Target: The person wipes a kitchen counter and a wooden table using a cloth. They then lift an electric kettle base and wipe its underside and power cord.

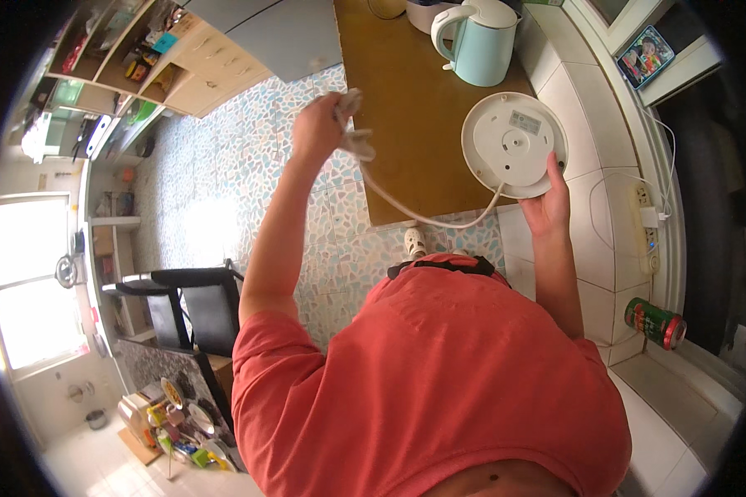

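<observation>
My right hand (548,208) grips the lower edge of a round white kettle base (491,146), my thumb resting on it. The base's underside faces me and carries a label with writing. A white power cord (423,221) leaves its lower edge and hangs in a loop over the table's front edge. At the other end, my left hand (318,127) is closed on the cord, with a blurred white bundle (355,146) below the fingers; its plug cannot be made out. A pale blue electric kettle (485,53) with a white lid and handle stands beyond the base.
The brown tabletop (404,124) lies under both hands. Along the tiled wall at right are a power strip (646,230) with a plugged-in charger, a phone (646,57) and a green drink can (654,323). Black chairs (208,310) and a cluttered dining table (180,373) stand at left.
</observation>
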`<state>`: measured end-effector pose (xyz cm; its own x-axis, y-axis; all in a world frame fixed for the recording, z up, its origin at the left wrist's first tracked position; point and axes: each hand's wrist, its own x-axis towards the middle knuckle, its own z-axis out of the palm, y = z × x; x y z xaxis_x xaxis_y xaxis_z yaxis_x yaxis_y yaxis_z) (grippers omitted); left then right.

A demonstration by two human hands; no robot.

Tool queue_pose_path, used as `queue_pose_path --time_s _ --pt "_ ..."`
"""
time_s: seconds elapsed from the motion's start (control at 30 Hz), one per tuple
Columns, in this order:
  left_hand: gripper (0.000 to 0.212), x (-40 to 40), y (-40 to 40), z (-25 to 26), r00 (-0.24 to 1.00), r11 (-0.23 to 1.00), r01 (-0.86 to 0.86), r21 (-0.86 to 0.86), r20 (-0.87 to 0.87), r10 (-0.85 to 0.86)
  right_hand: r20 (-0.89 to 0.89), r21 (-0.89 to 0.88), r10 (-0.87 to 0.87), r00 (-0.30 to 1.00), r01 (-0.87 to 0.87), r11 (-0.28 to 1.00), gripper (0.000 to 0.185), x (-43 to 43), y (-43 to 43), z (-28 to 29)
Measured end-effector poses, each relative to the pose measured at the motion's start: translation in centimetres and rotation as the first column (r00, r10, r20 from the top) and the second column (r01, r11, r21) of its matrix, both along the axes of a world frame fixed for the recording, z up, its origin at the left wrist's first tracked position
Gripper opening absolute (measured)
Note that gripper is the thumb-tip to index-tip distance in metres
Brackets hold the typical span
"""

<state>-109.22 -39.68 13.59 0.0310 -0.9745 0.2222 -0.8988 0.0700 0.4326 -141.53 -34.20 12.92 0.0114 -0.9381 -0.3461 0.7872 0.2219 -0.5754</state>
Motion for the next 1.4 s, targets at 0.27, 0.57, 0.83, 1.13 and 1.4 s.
queue_pose_path --time_s 0.27,0.57,0.83,1.13,1.4 --pt "0.055 -3.0 -3.9 -7.0 0.988 0.945 0.099 0.312 0.083 -0.131 -0.111 0.012 -0.172 0.979 0.174 0.985 0.040 -0.1 -1.7 0.6" --pt "0.028 -2.0 -1.1 -4.0 0.493 0.992 0.034 0.119 -0.866 0.087 -0.083 0.063 -0.061 0.995 0.066 0.996 0.042 1.6 -3.3 -0.4" --pt "0.022 -10.7 2.0 -1.7 0.593 0.982 -0.094 -0.166 -0.801 -0.078 -0.138 -0.008 0.212 0.968 -0.215 0.977 0.046 4.4 -5.0 0.4" --pt "0.010 -13.6 0.3 -2.6 0.881 0.954 -0.168 -0.249 -0.472 0.032 -0.222 -0.037 0.240 0.945 -0.255 0.966 0.049 5.8 -5.5 -0.6" --pt "0.012 -15.2 -0.2 -2.1 0.920 0.926 -0.075 -0.371 -0.384 -0.079 -0.248 0.031 0.207 0.946 -0.206 0.978 0.043 7.0 -4.1 -0.6"
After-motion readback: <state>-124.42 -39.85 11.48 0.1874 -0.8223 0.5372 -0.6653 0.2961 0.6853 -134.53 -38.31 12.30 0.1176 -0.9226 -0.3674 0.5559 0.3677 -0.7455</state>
